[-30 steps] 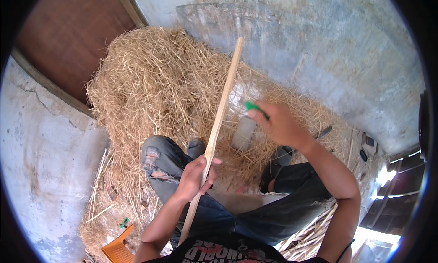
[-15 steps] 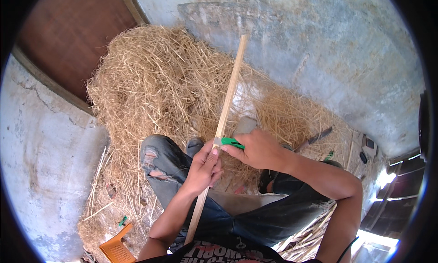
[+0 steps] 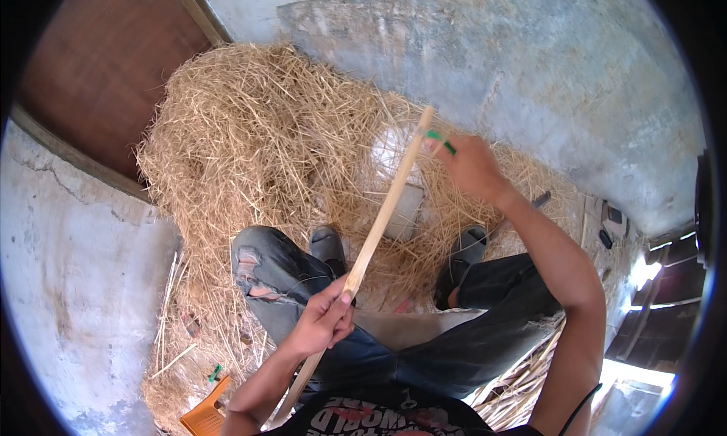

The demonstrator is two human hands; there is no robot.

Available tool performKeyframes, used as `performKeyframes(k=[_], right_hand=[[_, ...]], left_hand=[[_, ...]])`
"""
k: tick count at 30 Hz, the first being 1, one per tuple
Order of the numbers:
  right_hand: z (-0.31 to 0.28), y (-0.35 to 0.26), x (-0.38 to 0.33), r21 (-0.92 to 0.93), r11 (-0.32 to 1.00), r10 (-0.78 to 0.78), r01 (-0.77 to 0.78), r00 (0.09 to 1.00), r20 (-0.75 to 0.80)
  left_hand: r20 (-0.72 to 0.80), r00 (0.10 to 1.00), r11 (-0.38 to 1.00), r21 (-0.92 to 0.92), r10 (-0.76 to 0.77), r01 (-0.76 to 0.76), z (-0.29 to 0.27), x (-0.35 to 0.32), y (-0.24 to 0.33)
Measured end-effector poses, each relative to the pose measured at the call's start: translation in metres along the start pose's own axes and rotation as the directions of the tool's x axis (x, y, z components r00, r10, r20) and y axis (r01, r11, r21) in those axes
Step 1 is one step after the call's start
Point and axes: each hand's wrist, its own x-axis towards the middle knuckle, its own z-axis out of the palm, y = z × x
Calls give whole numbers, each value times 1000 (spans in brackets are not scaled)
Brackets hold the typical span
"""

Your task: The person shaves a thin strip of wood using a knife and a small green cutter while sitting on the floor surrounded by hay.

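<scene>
A long pale strip of wood or split bamboo (image 3: 390, 201) runs slantwise from beside my body up toward the straw, its far end raised. My left hand (image 3: 324, 321) is closed around its lower part, thumb on top. My right hand (image 3: 475, 167) grips a green utility knife (image 3: 441, 141) close to the strip's far end. The knife's blade is smeared by motion, so I cannot tell whether it touches the strip. My legs in torn dark jeans (image 3: 303, 273) are spread below.
A big straw heap (image 3: 250, 133) lies against the wall (image 3: 530, 57). A grey slab (image 3: 405, 211) sits between my feet. A dark blade (image 3: 541, 200) lies right. Cut sticks (image 3: 515, 390) are beside my right thigh; an orange plastic piece (image 3: 203, 412) is at lower left.
My right hand has moved with the knife up and away along the strip, from beside my left hand to the far end. The strip and my left hand have come lower and nearer.
</scene>
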Motion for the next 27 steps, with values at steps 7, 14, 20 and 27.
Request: performKeyframes(k=[7, 14, 20, 27], right_hand=[[-97, 152, 32, 106, 911, 393, -398, 765, -510], [-43, 35, 0, 20, 975, 220, -219, 976, -10], [3, -54, -47, 99, 976, -204, 195, 975, 90], [19, -88, -71, 135, 948, -315, 287, 905, 285]], left_hand=[[120, 980, 987, 10, -160, 160, -28, -50, -24], [55, 996, 967, -250, 65, -49, -30, 2, -19], [83, 995, 898, -440, 48, -6, -19, 43, 6], [60, 998, 879, -478, 29, 3, -4, 67, 14]])
